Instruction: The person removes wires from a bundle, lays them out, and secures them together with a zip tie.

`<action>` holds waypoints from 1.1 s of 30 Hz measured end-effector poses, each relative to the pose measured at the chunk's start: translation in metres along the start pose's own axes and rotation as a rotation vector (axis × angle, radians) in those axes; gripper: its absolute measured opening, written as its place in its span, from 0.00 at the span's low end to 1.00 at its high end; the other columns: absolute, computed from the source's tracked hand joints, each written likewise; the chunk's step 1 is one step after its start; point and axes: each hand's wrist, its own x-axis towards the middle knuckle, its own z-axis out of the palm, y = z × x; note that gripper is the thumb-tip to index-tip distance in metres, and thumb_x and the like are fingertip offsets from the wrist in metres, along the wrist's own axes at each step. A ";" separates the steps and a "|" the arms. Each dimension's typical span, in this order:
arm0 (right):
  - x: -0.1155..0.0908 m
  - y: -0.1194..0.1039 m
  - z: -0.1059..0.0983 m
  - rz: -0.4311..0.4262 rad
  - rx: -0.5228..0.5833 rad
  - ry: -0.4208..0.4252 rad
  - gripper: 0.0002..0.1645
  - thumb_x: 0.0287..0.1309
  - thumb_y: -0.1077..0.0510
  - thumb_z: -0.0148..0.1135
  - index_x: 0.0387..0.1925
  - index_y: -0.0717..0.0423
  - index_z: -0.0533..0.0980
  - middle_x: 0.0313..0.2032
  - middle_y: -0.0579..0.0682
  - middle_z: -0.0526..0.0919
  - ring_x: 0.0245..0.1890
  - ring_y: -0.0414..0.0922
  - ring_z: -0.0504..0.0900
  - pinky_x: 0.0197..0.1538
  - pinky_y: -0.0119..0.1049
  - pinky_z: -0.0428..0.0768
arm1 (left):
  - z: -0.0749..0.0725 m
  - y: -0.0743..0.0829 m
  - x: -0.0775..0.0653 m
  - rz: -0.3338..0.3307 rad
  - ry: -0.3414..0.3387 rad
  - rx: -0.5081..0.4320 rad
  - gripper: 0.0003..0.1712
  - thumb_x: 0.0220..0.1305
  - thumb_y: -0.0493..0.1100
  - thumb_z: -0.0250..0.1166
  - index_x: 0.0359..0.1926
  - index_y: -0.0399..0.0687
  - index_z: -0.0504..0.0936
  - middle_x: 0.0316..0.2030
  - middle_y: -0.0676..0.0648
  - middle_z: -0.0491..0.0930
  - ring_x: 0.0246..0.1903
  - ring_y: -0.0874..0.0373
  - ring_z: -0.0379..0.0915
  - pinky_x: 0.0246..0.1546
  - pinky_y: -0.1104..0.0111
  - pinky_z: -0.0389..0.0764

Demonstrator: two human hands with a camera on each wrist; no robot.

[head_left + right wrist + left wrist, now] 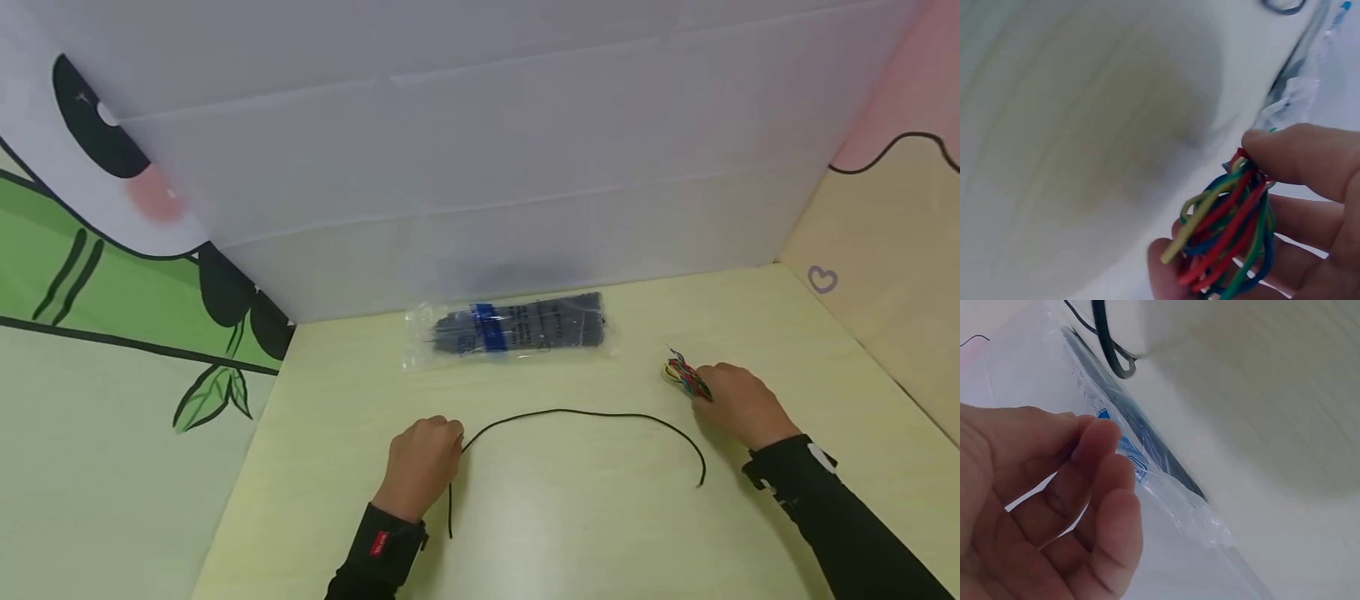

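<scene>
The bundle of coloured wires (686, 375) is sitting in the right hand (738, 404) in the head view, toward the far right corner of the desk (570, 508); from this angle it is hard to tell whether the bundle is touching the surface. The black cord (558, 410) is arching across the middle of the desk, its two ends pointing toward the near edge. The left hand (422, 467) is covering a short stretch near the cord's left end. A clear bag of dark strips (525, 325) is lying along the far edge.

In the left wrist view, the left hand's fingers are curling loosely, holding nothing, and the cord is looping clear of them.

In the right wrist view, the right hand is gripping the bundle, whose red, blue, green and yellow strands are folding into loops.
</scene>
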 end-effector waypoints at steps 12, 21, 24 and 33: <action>-0.004 -0.070 -0.003 -0.258 0.307 -0.047 0.17 0.65 0.59 0.58 0.54 0.52 0.79 0.35 0.39 0.77 0.28 0.34 0.68 0.31 0.28 0.67 | -0.005 0.050 0.039 0.253 0.048 -0.187 0.03 0.64 0.44 0.67 0.36 0.58 0.86 0.29 0.56 0.84 0.30 0.63 0.79 0.26 0.74 0.77; -0.005 -0.091 0.001 -0.358 0.411 -0.104 0.14 0.67 0.60 0.57 0.52 0.46 0.79 0.37 0.41 0.79 0.29 0.33 0.71 0.33 0.27 0.72 | -0.008 0.081 0.058 0.379 0.100 -0.149 0.05 0.63 0.48 0.68 0.40 0.57 0.86 0.30 0.57 0.83 0.29 0.64 0.79 0.26 0.74 0.77; -0.006 -0.094 0.002 -0.361 0.408 -0.086 0.15 0.66 0.61 0.56 0.52 0.44 0.78 0.37 0.38 0.78 0.29 0.33 0.71 0.33 0.28 0.72 | -0.007 0.084 0.061 0.409 0.143 -0.141 0.02 0.64 0.46 0.66 0.36 0.57 0.85 0.27 0.57 0.81 0.25 0.66 0.75 0.23 0.76 0.74; -0.005 -0.102 0.009 -0.394 0.431 -0.049 0.20 0.67 0.40 0.57 0.57 0.36 0.75 0.39 0.33 0.78 0.32 0.32 0.73 0.36 0.27 0.75 | -0.001 0.074 0.062 0.303 0.074 -0.375 0.07 0.61 0.35 0.60 0.32 0.50 0.71 0.21 0.55 0.68 0.20 0.67 0.56 0.23 0.78 0.57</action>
